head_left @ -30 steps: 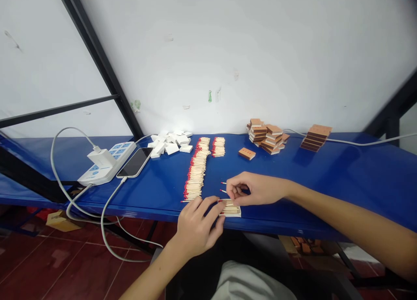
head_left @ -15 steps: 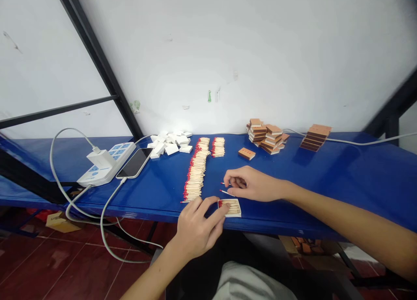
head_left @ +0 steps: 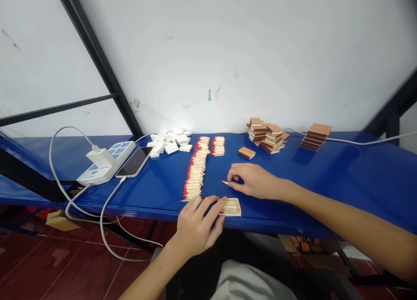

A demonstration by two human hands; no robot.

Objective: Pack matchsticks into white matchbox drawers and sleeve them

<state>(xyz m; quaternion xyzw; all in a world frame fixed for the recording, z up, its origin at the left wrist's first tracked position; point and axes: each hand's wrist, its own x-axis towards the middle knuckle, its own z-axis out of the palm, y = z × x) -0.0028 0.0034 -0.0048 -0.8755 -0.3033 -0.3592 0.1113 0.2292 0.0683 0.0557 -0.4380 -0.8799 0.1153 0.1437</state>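
Note:
My right hand [head_left: 249, 180] pinches a red-tipped match [head_left: 224, 182] just above the blue tabletop, its head pointing left. Near the front edge lies a white matchbox tray [head_left: 240, 207] filled with a layer of matches. My left hand [head_left: 198, 224] holds the left end of that tray between finger and thumb, hiding most of the heads inside. A long row of loose matches [head_left: 196, 169] runs away from my left fingers, heads to the left. Beside its far end sits a shorter group of matches [head_left: 219, 146].
White empty trays [head_left: 171, 143] are heaped at the back. Brown matchboxes [head_left: 267, 137] form an untidy pile, a single matchbox [head_left: 246, 153] lies before it, and a neat stack [head_left: 316, 137] stands right. A phone [head_left: 134, 162], a power strip [head_left: 107, 163] and white cables occupy the left.
Of the two matches by my right hand, one no longer shows on the table; the hand has shifted slightly right and away, gripping a match. My left finger has drawn back toward the tray's left end.

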